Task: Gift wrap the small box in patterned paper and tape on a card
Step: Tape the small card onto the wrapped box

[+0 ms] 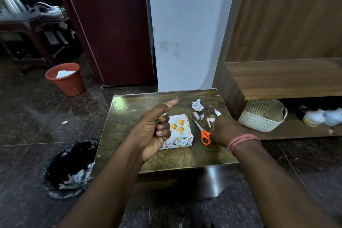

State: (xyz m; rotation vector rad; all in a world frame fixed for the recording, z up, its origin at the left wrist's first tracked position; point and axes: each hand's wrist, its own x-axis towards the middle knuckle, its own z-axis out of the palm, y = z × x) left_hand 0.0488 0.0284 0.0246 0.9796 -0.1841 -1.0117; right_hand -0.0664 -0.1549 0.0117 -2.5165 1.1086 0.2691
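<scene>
The small box [180, 133], wrapped in white patterned paper with a balloon picture on top, sits in the middle of the low table [129, 126]. My left hand [153, 131] is raised in front of the box's left side. Its fingers curl round a small yellowish object [162, 116] that is mostly hidden. A short strip of clear tape [177, 99] sticks to its outstretched index fingertip. My right hand [226, 131] is low over the table, just right of the orange-handled scissors [203, 133]. Its back faces me and its fingers are hidden.
Crumpled wrapping paper [197, 105] and small paper scraps [199, 116] lie behind the scissors. A black-lined bin [72, 168] with paper waste stands left of the table, and an orange bucket [65, 79] farther back. A white woven basket [262, 116] sits on the shelf to the right.
</scene>
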